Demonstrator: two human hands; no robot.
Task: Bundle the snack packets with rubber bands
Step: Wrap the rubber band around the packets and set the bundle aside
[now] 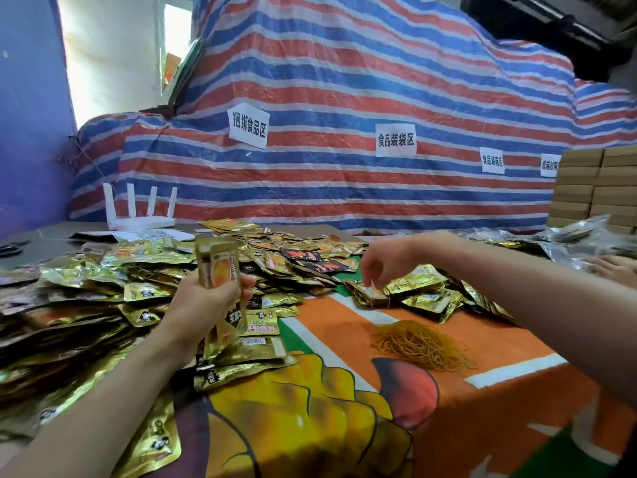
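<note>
left hand: the left hand (pixel 206 300) grips a small stack of gold packets (pixel 218 262), fingers and thumb curled round its lower half; the stack stands upright above the heap.
right hand: the right hand (pixel 387 262) reaches out over the cloth with its fingers curled downward, the fingertips at the top edge of a bundle (pixel 368 294); i cannot tell whether it pinches the bundle or only touches it.
loose packets: a wide heap of loose packets (pixel 103 291), mostly gold with a few black ones further back, covers the left side of the table and spreads under the left forearm.
right pile: a smaller pile of gold packs (pixel 427 294) lies on the cloth just right of the bundle, beneath the right forearm.
rubber bands: a tangle of yellow-brown rubber bands (pixel 422 345) lies on the cloth, near the smaller pile and on the person's side of it, apart from both hands.
tablecloth: an orange tablecloth (pixel 499 343) with white stripes and a large yellow print.
background: a white router (pixel 139 215) with four antennas stands at the far left of the table; behind it hangs a red, white and blue striped tarp (pixel 344 81) bearing paper signs (pixel 248 125); cardboard boxes (pixel 593 188) are stacked at far right.
far right: clear bags (pixel 579 236) lie on the table, and another person's hand (pixel 615 269) shows at the edge.
</note>
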